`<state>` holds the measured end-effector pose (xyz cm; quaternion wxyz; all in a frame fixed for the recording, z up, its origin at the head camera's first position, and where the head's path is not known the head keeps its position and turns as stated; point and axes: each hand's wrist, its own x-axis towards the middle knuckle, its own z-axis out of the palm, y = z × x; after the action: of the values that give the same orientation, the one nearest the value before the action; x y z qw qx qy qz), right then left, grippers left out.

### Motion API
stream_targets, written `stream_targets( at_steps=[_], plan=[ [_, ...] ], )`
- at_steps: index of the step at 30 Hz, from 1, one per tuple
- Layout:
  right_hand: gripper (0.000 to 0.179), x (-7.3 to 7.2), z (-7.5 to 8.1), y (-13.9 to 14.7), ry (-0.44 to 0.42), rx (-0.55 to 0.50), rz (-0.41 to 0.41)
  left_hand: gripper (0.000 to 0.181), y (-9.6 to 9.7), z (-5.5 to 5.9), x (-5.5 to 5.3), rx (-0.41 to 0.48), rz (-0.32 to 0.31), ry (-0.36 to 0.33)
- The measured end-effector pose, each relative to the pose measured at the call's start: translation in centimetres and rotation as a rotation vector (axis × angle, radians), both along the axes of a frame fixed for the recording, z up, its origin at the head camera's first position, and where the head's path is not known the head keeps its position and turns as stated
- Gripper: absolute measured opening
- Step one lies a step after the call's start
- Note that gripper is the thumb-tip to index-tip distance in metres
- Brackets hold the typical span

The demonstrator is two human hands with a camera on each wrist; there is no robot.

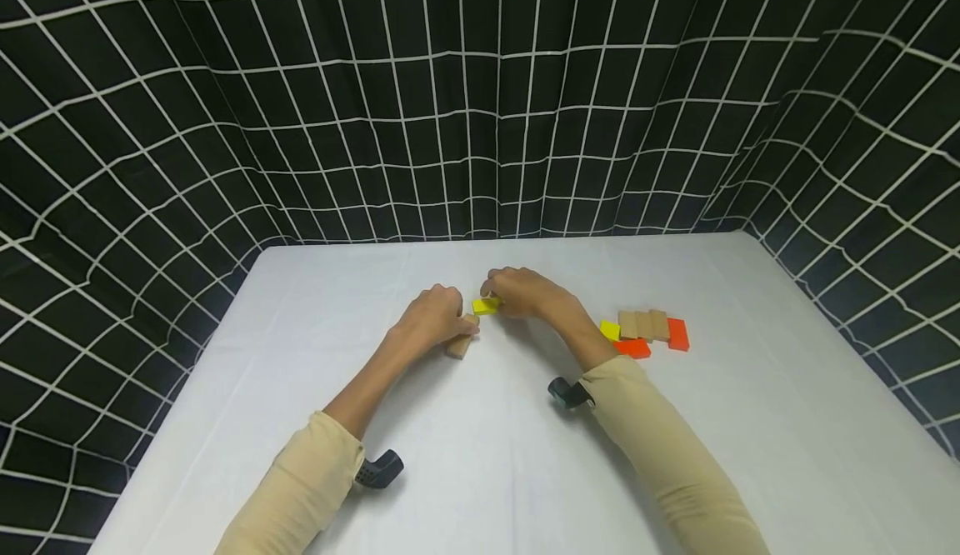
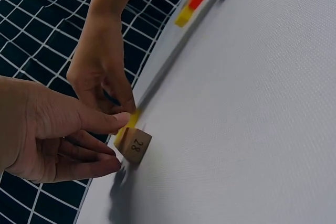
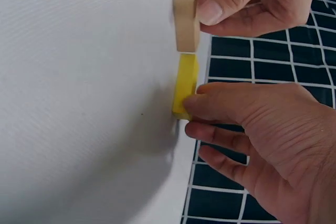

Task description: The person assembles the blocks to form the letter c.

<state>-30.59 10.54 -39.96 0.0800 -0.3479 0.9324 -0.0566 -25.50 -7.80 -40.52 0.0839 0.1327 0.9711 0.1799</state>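
My left hand (image 1: pixel 431 317) grips a plain wooden block (image 1: pixel 460 345) between thumb and fingers. The number 28 is printed on the block's end, legible in the left wrist view. My right hand (image 1: pixel 528 292) pinches one end of a yellow block (image 1: pixel 485 306) with the thumb and a finger. In the right wrist view the yellow block (image 3: pixel 185 83) lies nearly end to end with the wooden block (image 3: pixel 185 14), their near ends almost meeting. Both blocks are low over the white surface; whether they rest fully on it I cannot tell.
To the right of my right forearm lies a group of blocks: several wooden ones (image 1: pixel 643 325), a yellow one (image 1: pixel 610 330) and two red ones (image 1: pixel 632 348). A white-covered table (image 1: pixel 465 472) lies beneath, with a black white-gridded curtain (image 1: pixel 480 122) around its back and sides.
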Motion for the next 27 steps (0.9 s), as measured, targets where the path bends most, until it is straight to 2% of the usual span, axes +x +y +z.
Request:
stream_targets(
  at_steps=[7,18,27],
  plan=[
    [0.034,0.0,-0.3,-0.3,0.01,-0.003,0.063,0.034,0.2,-0.5,-0.2,0.038,-0.022,-0.015],
    [0.041,-0.2,0.2,-0.4,-0.018,0.019,0.04,0.035,-0.2,0.0,-0.8,0.042,0.005,-0.04],
    [0.027,-0.3,0.1,-0.7,-0.029,0.034,0.066,0.027,-0.1,-0.2,-1.1,0.062,-0.037,-0.074]
  ],
)
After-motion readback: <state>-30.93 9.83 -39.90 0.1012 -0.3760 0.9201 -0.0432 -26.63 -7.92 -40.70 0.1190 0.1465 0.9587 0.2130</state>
